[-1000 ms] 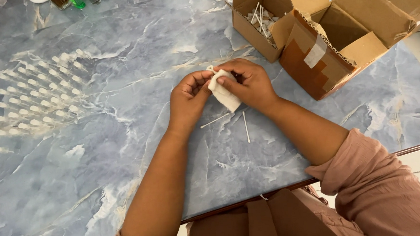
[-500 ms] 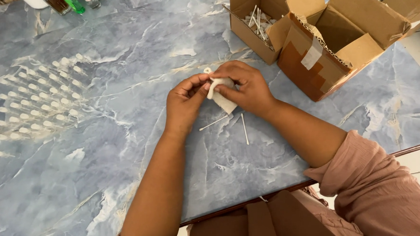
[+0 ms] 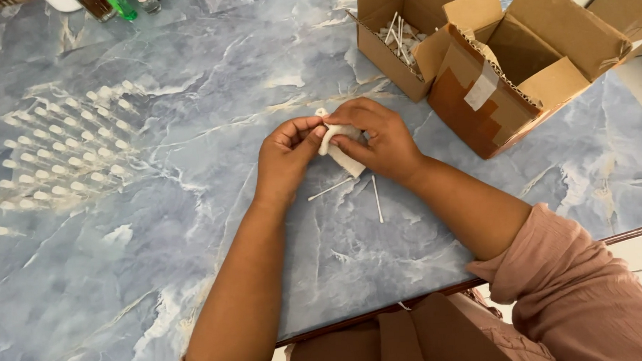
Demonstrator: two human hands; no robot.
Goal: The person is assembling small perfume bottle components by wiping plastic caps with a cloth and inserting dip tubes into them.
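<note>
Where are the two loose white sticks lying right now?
In the head view, the two loose white sticks lie on the marble table, just below the hands, near centre.

Both hands met over the blue marbled table (image 3: 194, 282). The left hand (image 3: 287, 157) pinched the top of a small white wad (image 3: 341, 150), while the right hand (image 3: 377, 137) closed around it from the other side. Two thin white sticks (image 3: 354, 190) lay on the table just below the hands. Rows of white-tipped sticks (image 3: 67, 150) sat well to the left, and open cardboard boxes (image 3: 475, 55) stood near the right hand, one holding more sticks.
</note>
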